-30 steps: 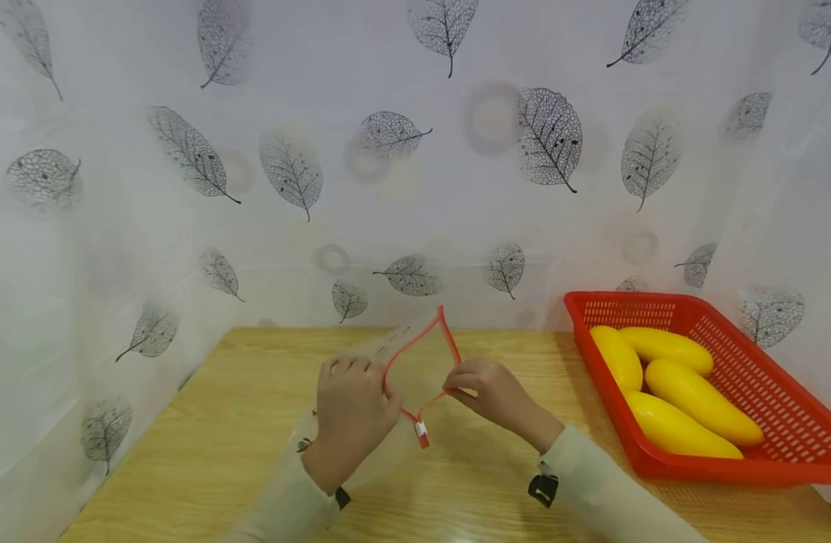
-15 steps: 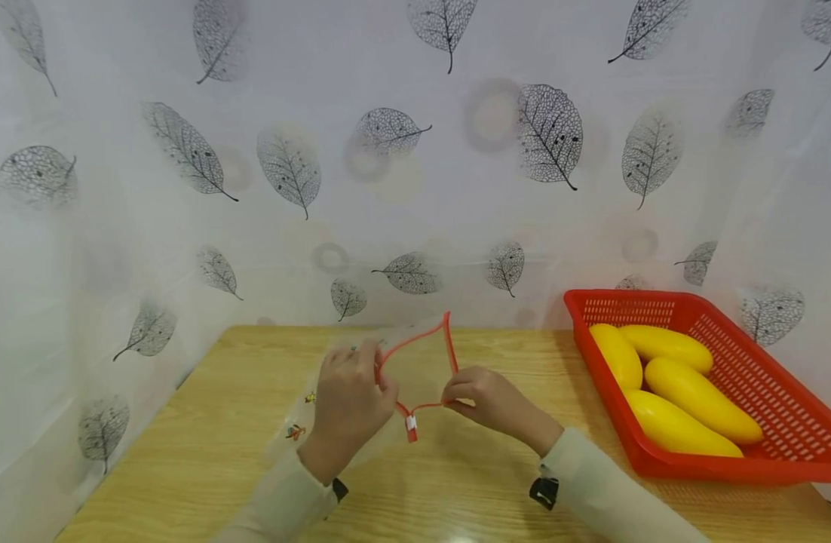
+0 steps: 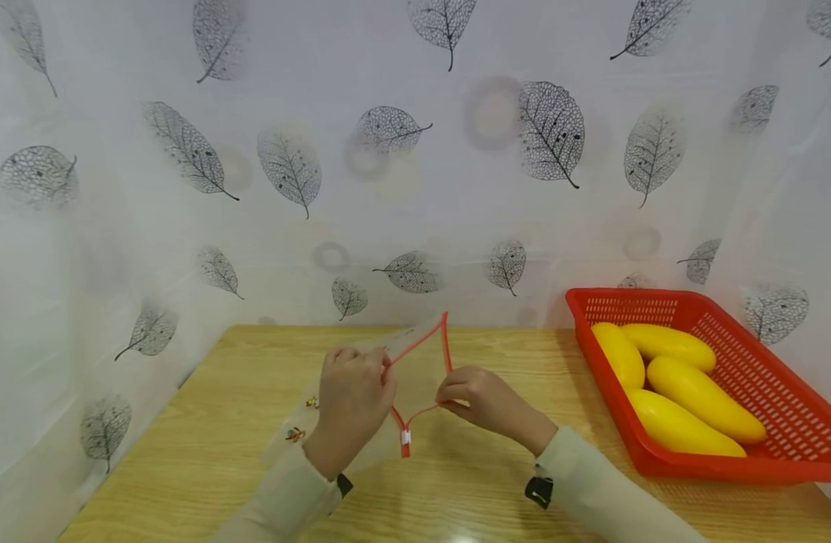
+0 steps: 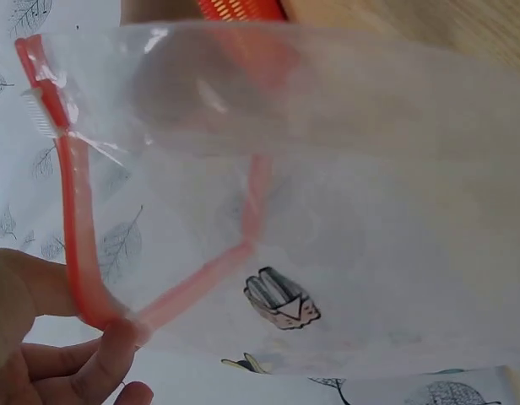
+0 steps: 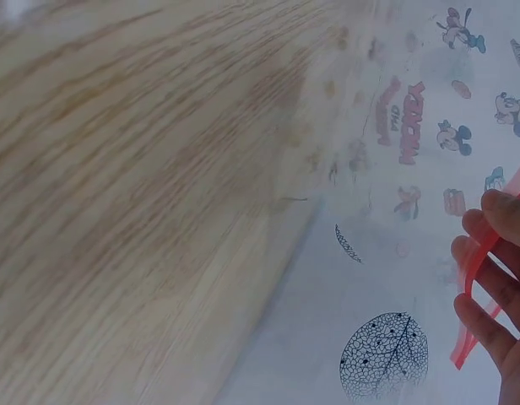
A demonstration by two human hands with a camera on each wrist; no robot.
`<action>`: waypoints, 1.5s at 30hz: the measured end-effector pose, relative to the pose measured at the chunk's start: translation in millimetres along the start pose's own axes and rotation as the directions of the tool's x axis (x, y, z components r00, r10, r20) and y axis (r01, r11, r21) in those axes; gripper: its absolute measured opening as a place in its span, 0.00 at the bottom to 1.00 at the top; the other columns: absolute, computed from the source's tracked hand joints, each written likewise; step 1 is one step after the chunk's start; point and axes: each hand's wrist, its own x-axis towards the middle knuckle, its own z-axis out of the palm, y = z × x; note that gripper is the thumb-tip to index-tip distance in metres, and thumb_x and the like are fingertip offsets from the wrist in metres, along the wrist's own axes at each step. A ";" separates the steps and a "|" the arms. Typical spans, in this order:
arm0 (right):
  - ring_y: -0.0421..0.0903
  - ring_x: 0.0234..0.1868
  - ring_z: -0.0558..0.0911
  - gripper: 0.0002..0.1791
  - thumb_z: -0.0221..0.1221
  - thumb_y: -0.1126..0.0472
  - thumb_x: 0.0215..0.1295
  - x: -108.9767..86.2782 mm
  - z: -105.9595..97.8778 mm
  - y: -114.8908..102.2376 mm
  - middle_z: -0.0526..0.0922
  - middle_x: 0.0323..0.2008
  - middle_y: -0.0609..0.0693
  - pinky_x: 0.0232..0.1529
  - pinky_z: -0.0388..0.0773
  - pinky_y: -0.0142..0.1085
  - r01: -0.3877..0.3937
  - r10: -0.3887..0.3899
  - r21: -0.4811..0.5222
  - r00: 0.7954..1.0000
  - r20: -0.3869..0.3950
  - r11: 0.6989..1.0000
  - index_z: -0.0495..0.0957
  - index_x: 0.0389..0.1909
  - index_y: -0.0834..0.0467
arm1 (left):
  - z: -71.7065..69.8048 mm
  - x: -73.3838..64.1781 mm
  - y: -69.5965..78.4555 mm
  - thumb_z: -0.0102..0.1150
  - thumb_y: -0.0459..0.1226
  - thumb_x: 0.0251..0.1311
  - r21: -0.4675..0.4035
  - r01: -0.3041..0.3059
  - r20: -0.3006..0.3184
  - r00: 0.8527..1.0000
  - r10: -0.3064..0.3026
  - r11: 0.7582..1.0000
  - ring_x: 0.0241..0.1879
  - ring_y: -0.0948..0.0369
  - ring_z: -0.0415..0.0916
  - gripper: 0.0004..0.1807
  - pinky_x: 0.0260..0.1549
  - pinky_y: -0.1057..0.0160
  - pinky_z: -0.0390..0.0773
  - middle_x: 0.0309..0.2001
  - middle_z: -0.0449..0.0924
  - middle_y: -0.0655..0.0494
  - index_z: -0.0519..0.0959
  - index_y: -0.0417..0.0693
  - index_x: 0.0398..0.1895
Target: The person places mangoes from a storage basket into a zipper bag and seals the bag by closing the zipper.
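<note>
Pinching: left grip [image 3: 354, 396], right grip [image 3: 486, 398] clamped on bag [image 4: 370, 211]
Mouth [image 4: 80, 219]: parted, seemingly done
Yellow fruits [image 3: 705, 400]: untouched, in basket [image 3: 748, 469]

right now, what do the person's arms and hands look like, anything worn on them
The left hand and right hand are bare. The sleeves are long, plain and pale off-white. A small black object shows by each sleeve's end, too small to identify.

The person is wearing pale, off-white long sleeves, both the left sleeve [image 3: 286, 494] and the right sleeve [image 3: 595, 479] reaching the wrists. A small black attachment [image 3: 344, 484] is showing beneath the left cuff, and another black attachment [image 3: 539, 492] beneath the right.
</note>
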 end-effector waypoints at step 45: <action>0.44 0.40 0.82 0.10 0.72 0.64 0.43 5.3 -9.6 8.3 0.85 0.33 0.45 0.46 0.78 0.38 0.017 -0.018 -0.013 1.000 -0.008 1.000 0.83 0.28 0.54 | 4.0 10.4 -3.6 0.58 0.36 0.33 0.138 -0.017 -0.185 0.982 0.043 0.990 0.28 0.50 0.71 0.08 0.33 0.55 0.72 0.24 0.76 0.47 0.73 0.42 0.19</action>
